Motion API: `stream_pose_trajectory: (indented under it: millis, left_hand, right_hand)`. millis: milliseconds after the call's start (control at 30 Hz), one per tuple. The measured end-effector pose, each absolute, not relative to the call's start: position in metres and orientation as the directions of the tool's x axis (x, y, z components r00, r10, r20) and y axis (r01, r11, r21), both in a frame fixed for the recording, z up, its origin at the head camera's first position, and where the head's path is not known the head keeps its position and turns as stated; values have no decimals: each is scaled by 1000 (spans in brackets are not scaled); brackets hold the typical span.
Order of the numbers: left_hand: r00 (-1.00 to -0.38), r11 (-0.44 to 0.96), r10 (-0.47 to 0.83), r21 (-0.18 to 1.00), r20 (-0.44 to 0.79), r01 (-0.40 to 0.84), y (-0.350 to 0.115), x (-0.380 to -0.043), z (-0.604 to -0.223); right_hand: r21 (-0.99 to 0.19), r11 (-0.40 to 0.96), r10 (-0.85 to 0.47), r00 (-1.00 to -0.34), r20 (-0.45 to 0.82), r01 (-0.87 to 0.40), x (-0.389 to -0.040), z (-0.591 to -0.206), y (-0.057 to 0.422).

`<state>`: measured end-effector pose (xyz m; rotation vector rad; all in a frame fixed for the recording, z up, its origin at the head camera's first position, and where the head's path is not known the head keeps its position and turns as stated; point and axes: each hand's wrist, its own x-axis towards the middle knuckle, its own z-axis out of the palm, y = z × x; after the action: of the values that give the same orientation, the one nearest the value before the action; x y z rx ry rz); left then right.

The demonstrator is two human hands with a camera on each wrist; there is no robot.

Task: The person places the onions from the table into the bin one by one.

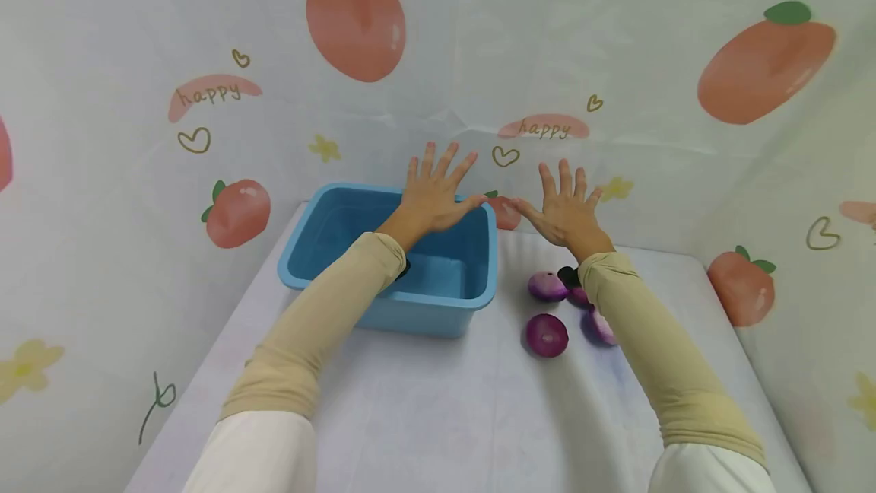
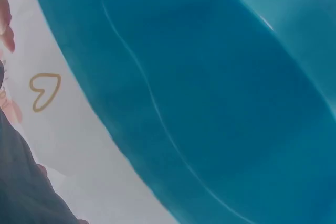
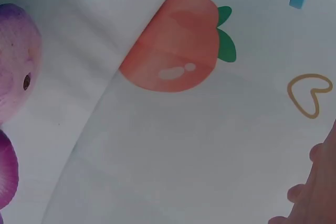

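Fingers spread, both grips are wide and hold nothing: the left hand (image 1: 434,200) is raised over the tub's (image 1: 411,318) back rim, the right hand (image 1: 566,217) to the tub's right. Purple onions (image 1: 547,335) lie on the desk (image 1: 424,409) right of the tub, probably grouped there for easy reach. A printed sheet (image 1: 445,36) rises close behind the tub; more room for moving lies in front of it.

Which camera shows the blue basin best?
The head view: most of the blue basin shows, despite the left arm hiding part. The left wrist view shows only a close-up part; the right wrist view, a sliver at the top.
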<state>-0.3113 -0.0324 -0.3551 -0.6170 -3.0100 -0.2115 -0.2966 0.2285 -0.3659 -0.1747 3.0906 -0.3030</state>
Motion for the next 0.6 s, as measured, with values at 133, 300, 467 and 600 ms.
stream_pose_trajectory:
  millis: [133, 300, 467, 600]
  left_hand:
    - [-921, 912, 381, 131, 88, 389, -36, -309, -347]
    - [-923, 913, 373, 137, 100, 384, -43, -305, -338]
    - [-922, 913, 371, 140, 106, 384, -56, -299, -328]
    - [-928, 918, 358, 142, 103, 370, -75, -295, -320]
  right_hand:
    - [-184, 976, -122, -992, -24, -116, -294, -364, 232]
    - [-225, 967, -138, -989, -58, -122, -288, -370, 240]
    - [-255, 956, -182, -976, -123, -146, -280, -377, 247]
    - [-260, 952, -208, -966, -157, -163, -273, -385, 251]
